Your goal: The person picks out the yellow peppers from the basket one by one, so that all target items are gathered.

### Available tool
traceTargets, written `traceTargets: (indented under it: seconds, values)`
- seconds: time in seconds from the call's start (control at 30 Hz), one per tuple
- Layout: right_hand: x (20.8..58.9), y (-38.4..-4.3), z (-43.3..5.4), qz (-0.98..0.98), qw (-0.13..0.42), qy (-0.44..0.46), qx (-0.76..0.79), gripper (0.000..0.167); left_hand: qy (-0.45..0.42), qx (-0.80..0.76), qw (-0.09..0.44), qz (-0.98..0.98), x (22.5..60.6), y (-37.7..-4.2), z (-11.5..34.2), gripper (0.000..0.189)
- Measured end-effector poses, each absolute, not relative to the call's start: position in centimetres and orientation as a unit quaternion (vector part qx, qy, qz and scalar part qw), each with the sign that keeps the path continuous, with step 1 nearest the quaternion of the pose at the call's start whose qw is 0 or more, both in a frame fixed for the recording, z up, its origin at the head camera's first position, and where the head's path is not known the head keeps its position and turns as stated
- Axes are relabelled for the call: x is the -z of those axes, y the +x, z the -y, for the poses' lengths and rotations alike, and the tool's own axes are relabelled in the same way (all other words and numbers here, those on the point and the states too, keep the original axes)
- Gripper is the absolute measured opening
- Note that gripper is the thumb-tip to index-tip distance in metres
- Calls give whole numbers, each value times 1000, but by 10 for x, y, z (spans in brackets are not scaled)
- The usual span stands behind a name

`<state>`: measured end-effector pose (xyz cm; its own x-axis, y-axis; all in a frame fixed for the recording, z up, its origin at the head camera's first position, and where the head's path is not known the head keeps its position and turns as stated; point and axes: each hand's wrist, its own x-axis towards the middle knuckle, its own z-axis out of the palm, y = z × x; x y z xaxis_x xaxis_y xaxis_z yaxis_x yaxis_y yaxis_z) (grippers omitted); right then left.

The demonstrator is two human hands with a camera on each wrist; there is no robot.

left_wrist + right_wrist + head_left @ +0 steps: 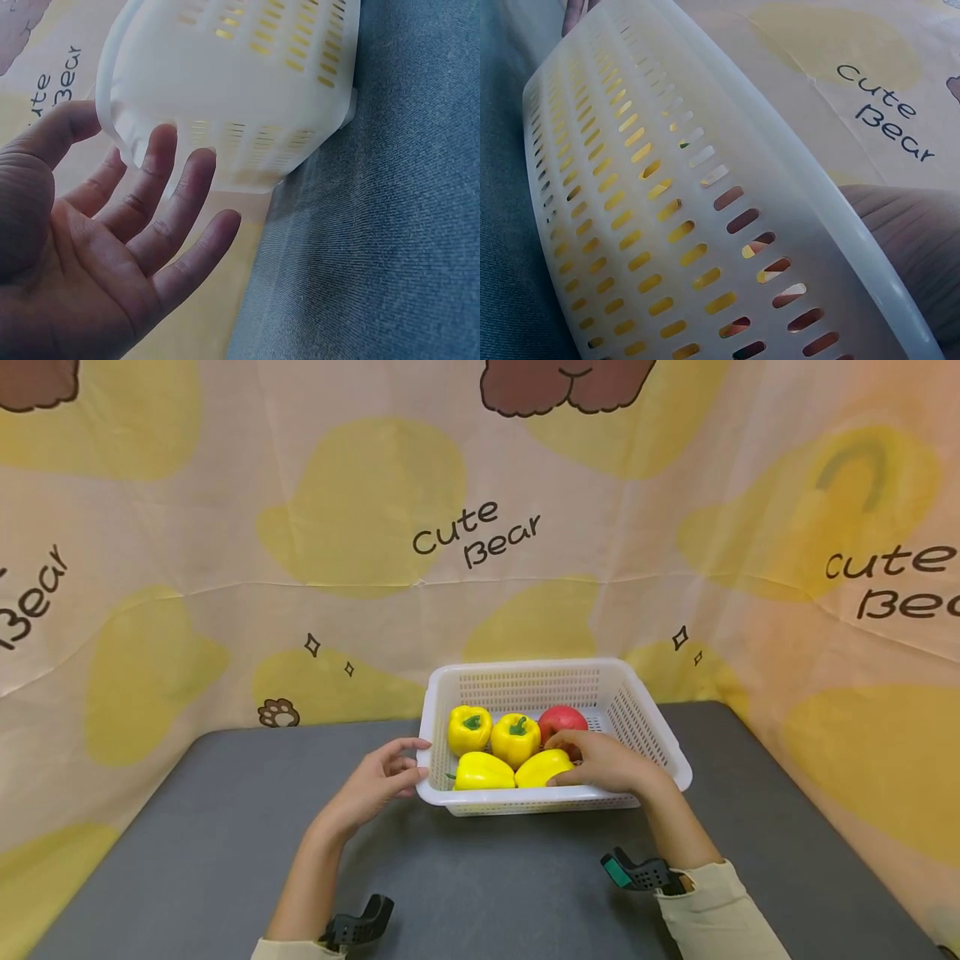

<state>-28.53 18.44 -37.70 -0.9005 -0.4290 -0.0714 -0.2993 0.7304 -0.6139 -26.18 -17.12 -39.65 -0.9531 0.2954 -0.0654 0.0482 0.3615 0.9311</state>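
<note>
A white plastic basket (551, 810) stands on the table with several yellow bell peppers inside, among them one at the back left (470, 731), one in the middle (516, 742) and one at the front left (483, 772). My right hand (603, 762) reaches over the front rim, thumb and fingers around the front right yellow bell pepper (542, 768). Behind it lies a red round fruit (562, 720), partly covered by that hand. At the basket's left end, my left hand (381, 781) touches the rim with thumb and forefinger; its other fingers spread loosely beside the wall (247, 154).
The basket rests on a dark grey tabletop (487, 877), near its back edge. Behind and at both sides hangs a printed cloth (360, 510) with yellow patches and lettering. Black bands (637, 870) are worn on both wrists.
</note>
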Motion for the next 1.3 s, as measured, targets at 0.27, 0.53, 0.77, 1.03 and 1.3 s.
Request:
traceTargets:
  seconds: [0.27,0.53,0.77,1.03,1.3]
  values:
    - [377,-284,-184,-919,91,-209,323,50,109,-554,114,-817,397,-263,171,51]
    - [376,-284,-184,-916,68,-217,330,54,110,-557,114,-815,398,-264,172,49]
    - [376,-283,-185,-907,54,-220,356,59,112,-558,113,-814,399,-265,171,50]
    - [374,-281,-186,-890,28,-207,405,56,115,-555,111,-816,399,-264,171,51]
    - [372,-282,-190,-877,-5,-168,451,52,114,-553,111,-818,398,-264,172,52]
